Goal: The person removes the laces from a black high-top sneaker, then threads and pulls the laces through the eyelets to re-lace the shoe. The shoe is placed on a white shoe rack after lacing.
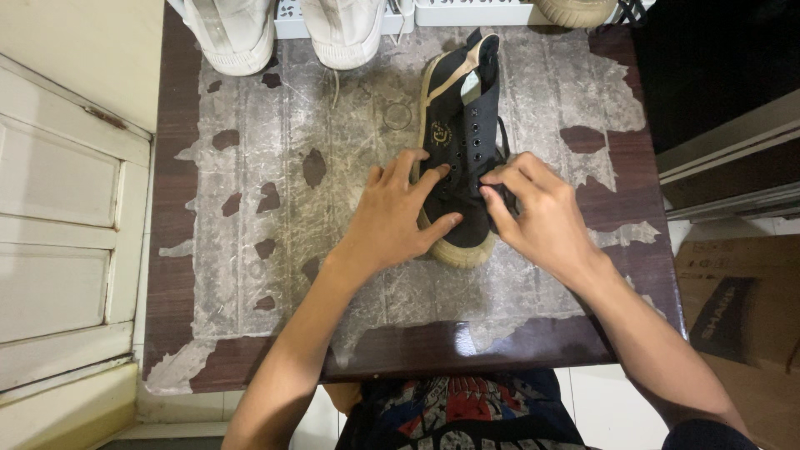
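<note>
A black high-top canvas shoe (464,125) with a tan rubber sole lies on a worn brown table (275,208), toe toward me. My left hand (392,217) rests on the left side of the toe, fingers spread over the lower eyelets. My right hand (533,208) pinches a black lace (501,193) at the shoe's right edge, thumb and forefinger closed on it. More of the black lace shows by the shoe's right side.
Two white sneakers (283,29) stand at the table's far edge, with a tan-soled shoe (575,10) at the far right. A white panelled door (58,225) is left of the table. A cardboard box (737,308) sits at the lower right.
</note>
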